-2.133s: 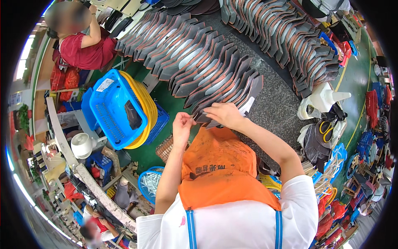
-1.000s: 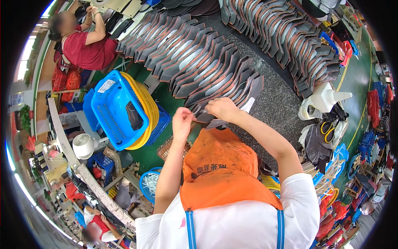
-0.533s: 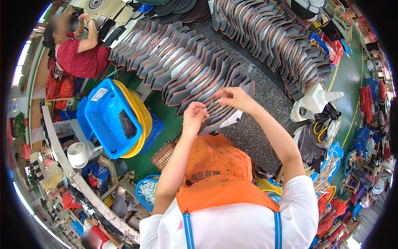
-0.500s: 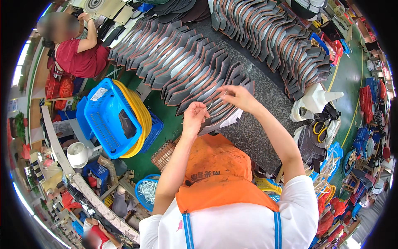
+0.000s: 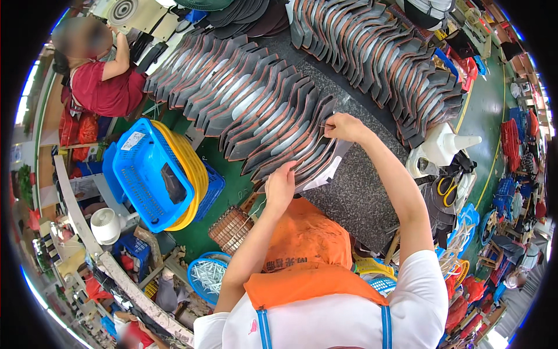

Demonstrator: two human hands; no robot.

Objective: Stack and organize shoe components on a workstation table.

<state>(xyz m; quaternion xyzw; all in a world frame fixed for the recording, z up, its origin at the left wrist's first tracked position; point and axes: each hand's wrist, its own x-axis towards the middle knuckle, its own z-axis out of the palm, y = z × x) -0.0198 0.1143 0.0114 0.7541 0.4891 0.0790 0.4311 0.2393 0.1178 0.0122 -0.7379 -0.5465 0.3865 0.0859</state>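
Speckled tabletop [image 5: 369, 180] (overlapping grey pieces [image 5: 256, 107] atop) beside green floor [image 5: 232, 185]

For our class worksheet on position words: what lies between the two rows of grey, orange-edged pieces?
In the head view, a strip of dark speckled tabletop lies between the left row and the right row.

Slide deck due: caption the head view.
Left hand and right hand at the near end of a row of gray pieces.
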